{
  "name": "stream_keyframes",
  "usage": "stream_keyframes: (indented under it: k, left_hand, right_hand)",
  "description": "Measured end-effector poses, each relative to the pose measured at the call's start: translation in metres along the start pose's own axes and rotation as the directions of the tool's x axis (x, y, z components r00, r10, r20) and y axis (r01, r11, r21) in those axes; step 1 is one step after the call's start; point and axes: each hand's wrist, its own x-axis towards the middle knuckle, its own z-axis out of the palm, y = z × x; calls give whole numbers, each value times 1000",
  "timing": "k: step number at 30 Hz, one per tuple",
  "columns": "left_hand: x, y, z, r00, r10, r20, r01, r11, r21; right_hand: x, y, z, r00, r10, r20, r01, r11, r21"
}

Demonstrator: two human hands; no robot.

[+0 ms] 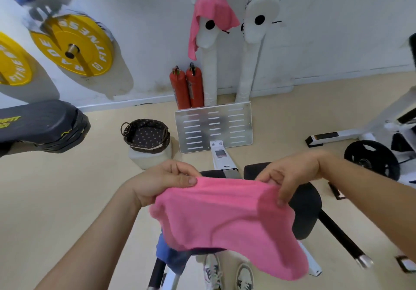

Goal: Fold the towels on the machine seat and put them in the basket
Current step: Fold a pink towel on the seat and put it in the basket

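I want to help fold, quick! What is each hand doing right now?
Left hand: pinches the pink towel's top edge.
Right hand: pinches the same towel's other end.

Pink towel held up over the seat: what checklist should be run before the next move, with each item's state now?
1. Left hand pinches one top corner of the pink towel: ok.
2. Right hand pinches the other top corner: ok.
3. Towel folded flat: not ok; it hangs rumpled between the hands.
4. Basket open to receive: ok; its dotted lining shows.
5. Seat free for folding: cannot tell; the towel hides most of it.
6. Other towels done: not ok; a blue cloth shows beneath, and a second pink towel hangs on the upright.
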Motion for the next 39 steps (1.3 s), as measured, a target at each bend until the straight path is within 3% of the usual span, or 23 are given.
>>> stream_keyframes:
  k: [3, 6, 9, 11, 14, 16, 18, 21, 23, 25, 27, 29, 32, 35, 39]
  left_hand:
    - [6, 16, -14, 1000, -30, -1, 30, 999, 24]
    - [13, 34, -22, 1000, -14, 21, 12, 997, 80]
    - [21, 52, -30, 999, 27, -44, -16, 972, 236]
    - [29, 59, -40, 986, 53, -161, 28, 884, 467]
    - [42, 61, -54, 943, 201, -265, 84, 626, 775]
    - [50, 62, -58, 888, 341, -308, 144, 429, 892]
    - [56, 63, -60, 816, 488, -310, 211, 248, 945]
    - [58, 67, -67, 676, 707, -208, 220, 76, 973]
    - [52, 63, -66, 595, 793, -129, 200, 9, 980]
    - [45, 46, -61, 590, 806, -46, 185, -79, 980]
    - [40, 16, -52, 673, 739, 27, 140, -162, 977]
    - [40, -26, -41, 802, 595, 47, 72, -175, 982]
    - [51, -89, -26, 962, 274, -16, 62, -162, 985]
    - [62, -124, -12, 989, 17, -145, 146, -105, 984]
    - [68, -135, 17, 960, -130, -250, 239, -94, 966]
  right_hand:
    - [-2, 5, -4, 1000, 15, 6, -15, 1000, -1]
    - [-4, -3, -3, 999, 0, 40, -8, 977, 212]
    - [1, -11, -2, 1000, -9, 24, 2, 963, 268]
    - [5, -13, -5, 998, 31, -47, -20, 980, 199]
    - [7, -15, -18, 933, 142, -332, -181, 979, -90]
    - [4, -15, -33, 824, 186, -535, -393, 868, -303]
    - [1, -12, -46, 682, 149, -716, -524, 782, -337]
    - [-9, -16, -63, 376, -97, -922, -618, 715, -327]
    - [-17, -11, -69, 179, -248, -952, -656, 691, -304]
    - [-20, 11, -65, 26, -363, -931, -627, 720, -298]
    - [-14, 45, -48, -63, -430, -901, -647, 705, -291]
    - [-2, 86, -29, -54, -316, -947, -661, 723, -204]
    - [23, 151, -5, 65, -147, -987, -735, 662, -147]
    - [44, 198, 12, 196, -96, -976, -760, 614, -213]
    - [45, 217, 25, 286, -123, -950, -728, 617, -299]
